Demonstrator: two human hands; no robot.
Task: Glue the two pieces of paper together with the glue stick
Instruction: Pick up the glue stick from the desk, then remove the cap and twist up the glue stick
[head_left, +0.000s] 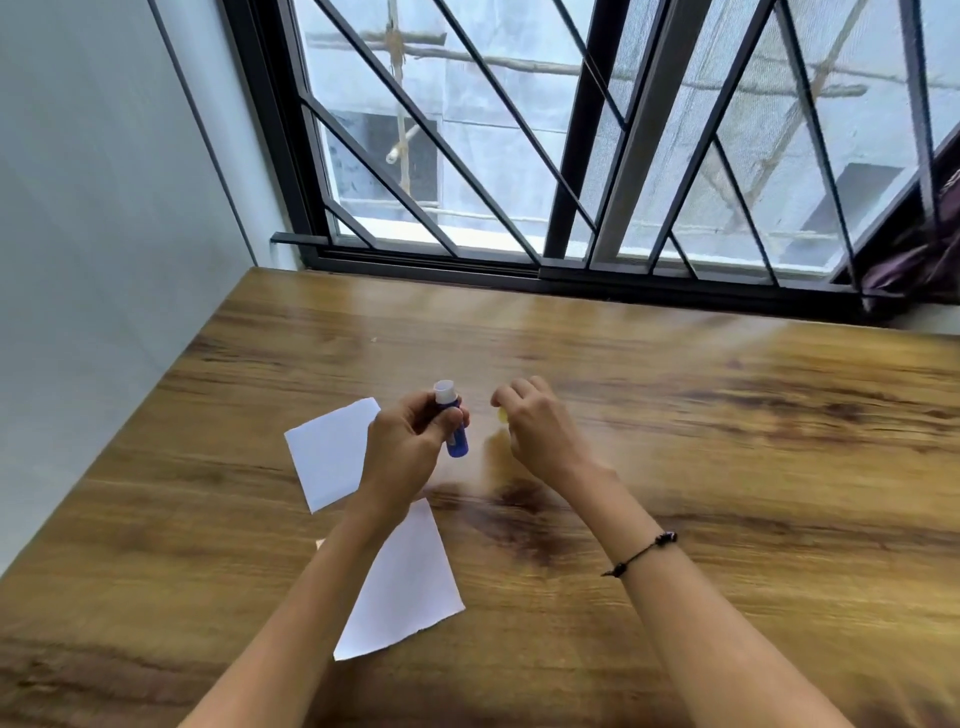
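My left hand (410, 441) grips a blue glue stick (456, 439) above the wooden table (675, 415), its white open top pointing up and away. A short way to its right, my right hand (535, 421) has its fingers curled around a small yellow cap (503, 414), mostly hidden. Two white pieces of paper lie flat on the table. One piece of paper (327, 452) sits left of my left hand. The other piece of paper (410, 587) lies nearer me, partly under my left forearm.
The table runs up to a barred window (519, 156) at the back and a pale wall (104, 208) on the left. A dark cloth (914, 260) hangs at the far right by the window.
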